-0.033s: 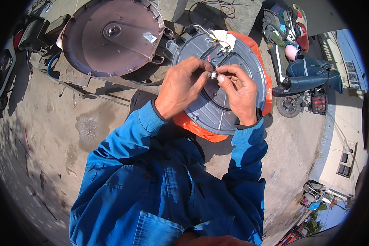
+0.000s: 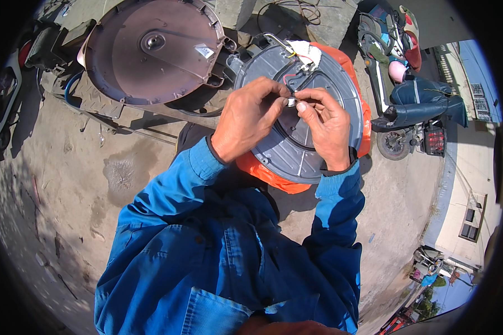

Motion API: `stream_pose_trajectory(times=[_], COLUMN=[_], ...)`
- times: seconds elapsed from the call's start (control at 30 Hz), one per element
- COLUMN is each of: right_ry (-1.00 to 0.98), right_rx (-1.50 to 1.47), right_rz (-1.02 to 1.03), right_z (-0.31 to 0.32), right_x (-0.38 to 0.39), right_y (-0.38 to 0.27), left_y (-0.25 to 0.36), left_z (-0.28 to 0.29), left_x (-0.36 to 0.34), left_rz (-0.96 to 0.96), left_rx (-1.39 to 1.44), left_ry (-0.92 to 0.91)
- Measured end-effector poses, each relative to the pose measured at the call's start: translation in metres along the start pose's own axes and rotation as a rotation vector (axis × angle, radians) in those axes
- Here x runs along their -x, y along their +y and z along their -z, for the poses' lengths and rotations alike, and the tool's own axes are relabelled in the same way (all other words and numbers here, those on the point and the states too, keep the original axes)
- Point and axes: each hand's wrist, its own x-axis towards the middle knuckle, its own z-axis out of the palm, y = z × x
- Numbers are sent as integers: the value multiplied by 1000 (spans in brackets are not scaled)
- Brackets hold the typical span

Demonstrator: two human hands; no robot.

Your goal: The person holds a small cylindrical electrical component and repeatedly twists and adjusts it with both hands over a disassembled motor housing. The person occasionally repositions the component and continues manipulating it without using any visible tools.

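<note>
1. Far left: brown round cover, hub upward, well apart from the hands.
2. Left hand: I read thumb and forefinger as pinched on a small white piece, other fingers curled.
3. The piece is held over the middle of the grey round housing, clear of its rim. Its exact form is mostly hidden by the fingertips.
4. Handling, my judgement: light, rather stiff, easily dropped; its fine parts may be fragile. I would take it by its sides, at fingertip, without pulling on the thin red wire nearby.
5. White scrap: at the housing's upper edge.
6. Right hand: thumb and forefinger pinch the piece from its right; exact contact partly hidden.
7. Orange sheet: under the housing, showing past its right and lower edges.
</note>
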Motion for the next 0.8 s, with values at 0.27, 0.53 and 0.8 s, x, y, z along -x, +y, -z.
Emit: stream_pose_trajectory(times=[0.27, 0.53, 0.8], right_ry=[7, -13, 11], right_rx=[29, 19, -40], right_rz=[-27, -41, -71], right_z=[0, 1, 2], right_x=[1, 1, 1], right_y=[0, 1, 3], left_y=[-2, -3, 3], left_z=[0, 1, 7], left_x=[0, -1, -1], left_rz=[7, 1, 9], left_rx=[2, -11, 38], left_ry=[-17, -38, -103])
